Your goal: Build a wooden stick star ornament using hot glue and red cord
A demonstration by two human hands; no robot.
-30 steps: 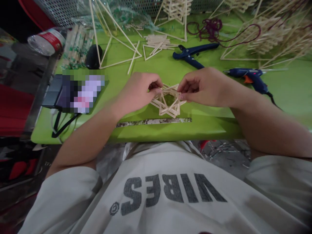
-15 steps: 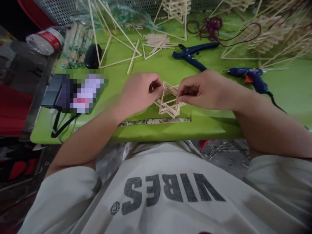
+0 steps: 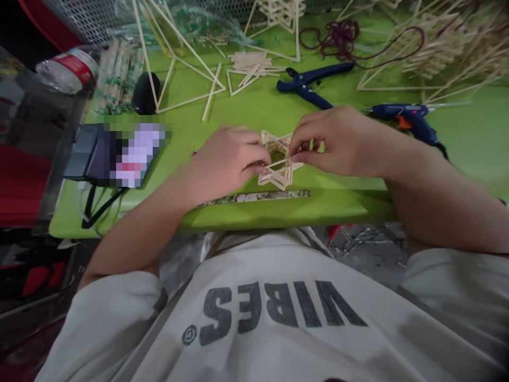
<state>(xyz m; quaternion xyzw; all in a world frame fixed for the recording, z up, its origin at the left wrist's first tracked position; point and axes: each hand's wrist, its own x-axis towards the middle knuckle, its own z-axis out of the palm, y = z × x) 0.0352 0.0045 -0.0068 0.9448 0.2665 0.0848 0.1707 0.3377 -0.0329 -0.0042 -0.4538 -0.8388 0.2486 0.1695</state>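
A small six-pointed star (image 3: pixel 280 179), built of stacked thin wooden sticks, lies on the green table between my hands. My left hand (image 3: pixel 233 162) is closed at its left side, with thumb and fingertips pinched on the sticks. From the right, my right hand (image 3: pixel 336 142) pinches the star's right side between thumb and index finger. The fingers cover both side points of the star. Just in front of it, near the table edge, lies a flat, mottled strip (image 3: pixel 258 197).
Blue cutters (image 3: pixel 306 85) lie behind my right hand, and a blue glue gun (image 3: pixel 405 114) is farther right. Loose sticks (image 3: pixel 250 63), a large stick frame (image 3: pixel 191 98) and purple cord (image 3: pixel 342 40) are at the back. A phone (image 3: pixel 141 154) lies left.
My left hand has shifted down and toward me along the star's left side, uncovering its upper left point. My right hand stays at the right side. The whole view has shifted slightly.
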